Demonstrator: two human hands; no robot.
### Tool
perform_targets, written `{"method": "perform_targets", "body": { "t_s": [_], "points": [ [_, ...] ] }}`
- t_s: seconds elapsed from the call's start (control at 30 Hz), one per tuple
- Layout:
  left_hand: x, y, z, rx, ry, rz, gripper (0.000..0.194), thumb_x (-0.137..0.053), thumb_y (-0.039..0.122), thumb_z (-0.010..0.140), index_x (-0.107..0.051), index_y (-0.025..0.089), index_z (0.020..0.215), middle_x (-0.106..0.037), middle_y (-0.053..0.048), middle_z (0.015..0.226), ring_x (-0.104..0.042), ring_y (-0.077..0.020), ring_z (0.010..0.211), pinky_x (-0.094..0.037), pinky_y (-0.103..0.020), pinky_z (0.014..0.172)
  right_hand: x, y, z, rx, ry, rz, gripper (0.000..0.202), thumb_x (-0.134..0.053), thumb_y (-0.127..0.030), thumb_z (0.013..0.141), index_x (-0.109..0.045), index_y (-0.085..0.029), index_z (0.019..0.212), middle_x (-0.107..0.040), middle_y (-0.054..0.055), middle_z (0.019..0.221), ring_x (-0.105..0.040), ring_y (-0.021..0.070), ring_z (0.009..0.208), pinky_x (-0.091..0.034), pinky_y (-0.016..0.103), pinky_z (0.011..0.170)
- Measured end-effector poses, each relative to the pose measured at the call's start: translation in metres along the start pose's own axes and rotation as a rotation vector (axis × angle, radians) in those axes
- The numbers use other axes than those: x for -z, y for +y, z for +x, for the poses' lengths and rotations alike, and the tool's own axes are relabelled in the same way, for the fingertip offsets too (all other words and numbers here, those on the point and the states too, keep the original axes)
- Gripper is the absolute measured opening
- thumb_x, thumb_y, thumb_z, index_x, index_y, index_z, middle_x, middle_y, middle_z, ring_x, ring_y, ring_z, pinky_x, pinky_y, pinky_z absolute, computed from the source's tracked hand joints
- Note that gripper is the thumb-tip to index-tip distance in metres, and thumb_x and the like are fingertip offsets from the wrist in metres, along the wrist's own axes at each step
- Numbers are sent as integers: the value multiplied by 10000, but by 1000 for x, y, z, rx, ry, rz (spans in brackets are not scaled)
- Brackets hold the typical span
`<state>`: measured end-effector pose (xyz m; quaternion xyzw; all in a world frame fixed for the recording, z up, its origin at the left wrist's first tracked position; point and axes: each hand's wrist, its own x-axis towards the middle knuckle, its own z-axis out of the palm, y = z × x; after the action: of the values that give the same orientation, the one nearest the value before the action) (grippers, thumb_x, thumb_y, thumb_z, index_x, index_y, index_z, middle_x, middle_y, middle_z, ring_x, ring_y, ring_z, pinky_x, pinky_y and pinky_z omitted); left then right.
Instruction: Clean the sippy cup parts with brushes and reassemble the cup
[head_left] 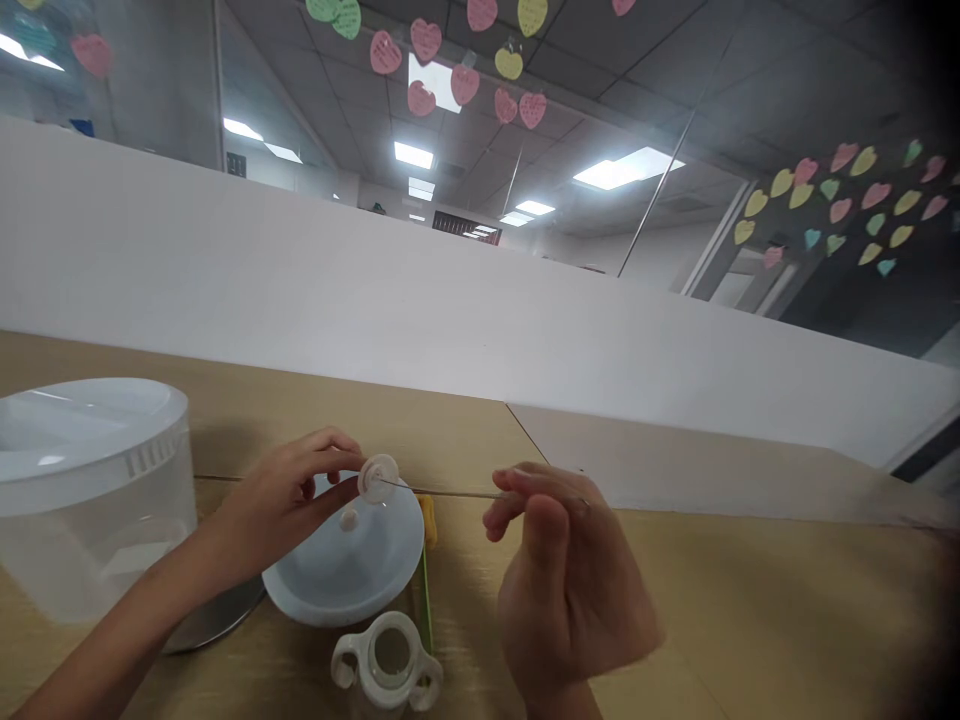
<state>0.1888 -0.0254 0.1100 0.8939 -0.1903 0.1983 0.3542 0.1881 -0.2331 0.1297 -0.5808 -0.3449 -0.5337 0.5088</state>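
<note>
My left hand [319, 475] pinches a small round white lid [379, 480] by its edge, over the far rim of a pale blue-white bowl [345, 570]. A thin metal rod [450, 492] runs from the lid's centre across to my right hand [566, 570], whose fingers are closed on its other end. Whether the rod's tip is inside the lid or only touching it, I cannot tell. A small white round piece [349, 519] lies in the bowl. Nearest me stands a white two-handled cup [390, 655], open at the top.
A large translucent tub [97, 500] with a white lid stands at left, beside a dark round metal-rimmed thing [217, 615]. Right of the bowl lie a yellow-orange item [427, 520] and a green-edged strip [427, 600]. A white partition [375, 310] with glass above borders the wooden table [720, 610].
</note>
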Motion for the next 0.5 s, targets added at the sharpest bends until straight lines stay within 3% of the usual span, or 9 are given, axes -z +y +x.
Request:
{"method": "perform_targets", "body": {
  "t_s": [0.17,0.5],
  "points": [
    [-2,11,-4,-110,32,48,252,-406,303,899,-644,224,875,-591,-29,947,-538,-140,846,-454,-219,674,3,3,-15,188,53,-64,119,-457,-216,916,-569,-182,938,-586,15,679,-559,115,542,-484,250,435],
    [-9,-1,-3,-114,14,163,235,-418,272,898,-648,231,887,-592,-21,952,-528,-166,890,-439,-268,765,-24,13,-18,85,-62,-70,78,-451,-142,891,-502,-180,846,-524,-6,621,-465,82,486,-373,198,415]
  ]
}}
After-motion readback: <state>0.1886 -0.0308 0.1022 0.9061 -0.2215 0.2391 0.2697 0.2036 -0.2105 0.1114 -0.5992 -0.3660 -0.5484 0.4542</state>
